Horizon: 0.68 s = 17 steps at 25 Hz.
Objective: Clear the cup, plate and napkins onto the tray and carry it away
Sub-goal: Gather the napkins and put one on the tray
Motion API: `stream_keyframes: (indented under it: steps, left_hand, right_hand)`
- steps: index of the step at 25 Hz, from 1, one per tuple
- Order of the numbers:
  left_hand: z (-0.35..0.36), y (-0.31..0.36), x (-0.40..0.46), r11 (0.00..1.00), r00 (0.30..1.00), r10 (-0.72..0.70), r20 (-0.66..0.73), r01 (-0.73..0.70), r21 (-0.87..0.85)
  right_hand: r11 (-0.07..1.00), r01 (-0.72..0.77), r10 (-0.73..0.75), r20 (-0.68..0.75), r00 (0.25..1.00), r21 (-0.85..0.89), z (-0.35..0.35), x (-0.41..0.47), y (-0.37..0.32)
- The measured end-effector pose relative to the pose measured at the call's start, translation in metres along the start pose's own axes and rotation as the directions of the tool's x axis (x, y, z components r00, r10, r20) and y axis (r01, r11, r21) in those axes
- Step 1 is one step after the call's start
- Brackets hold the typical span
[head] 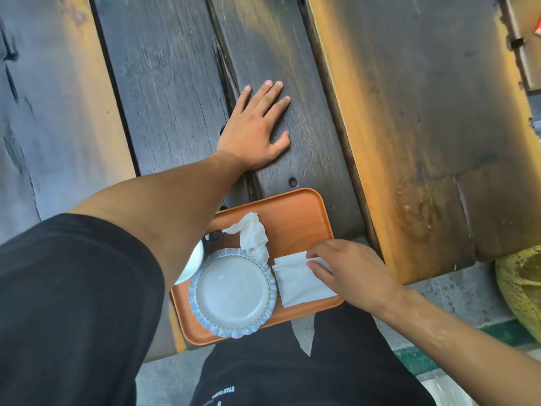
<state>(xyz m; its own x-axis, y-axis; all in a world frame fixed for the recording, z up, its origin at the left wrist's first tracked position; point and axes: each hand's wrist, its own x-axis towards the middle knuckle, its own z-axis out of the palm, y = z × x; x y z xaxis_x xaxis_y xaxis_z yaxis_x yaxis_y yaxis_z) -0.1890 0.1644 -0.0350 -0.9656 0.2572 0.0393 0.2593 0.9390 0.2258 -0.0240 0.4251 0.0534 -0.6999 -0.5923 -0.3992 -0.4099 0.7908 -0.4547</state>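
Loading nearly done: right hand pinching flat napkin onto tray; left hand flat, released, on table. Next: gripping both tray edges, lifting level.

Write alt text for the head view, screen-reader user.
An orange tray on a dark wooden plank table holds a blue-rimmed plate, a crumpled napkin, a flat napkin and a white cup partly hidden by the left forearm. The right hand touches the flat napkin; the left hand rests flat on the table.
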Motion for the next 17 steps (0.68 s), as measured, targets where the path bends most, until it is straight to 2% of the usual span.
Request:
stream_keyframes:
  steps: [5, 12, 17]
  left_hand:
    - [0.0, 0.0, 0.0, 1.0, 1.0, -0.003, 0.012, 0.003, -0.002]
    - [-0.003, 0.001, -0.001, 1.0, 0.999, -0.002, 0.04, 0.002, -0.001]
    - [-0.007, 0.003, -0.002, 1.0, 0.997, 0.002, 0.078, -0.002, 0.003]
  right_hand:
    - [0.99, -0.066, 0.051, -0.117, 0.992, -0.127, 0.01, 0.004, -0.003]
    - [0.987, -0.138, 0.123, -0.161, 0.979, -0.083, 0.019, 0.005, 0.002]
    - [0.985, -0.17, 0.161, -0.253, 0.954, -0.015, 0.012, 0.014, 0.015]
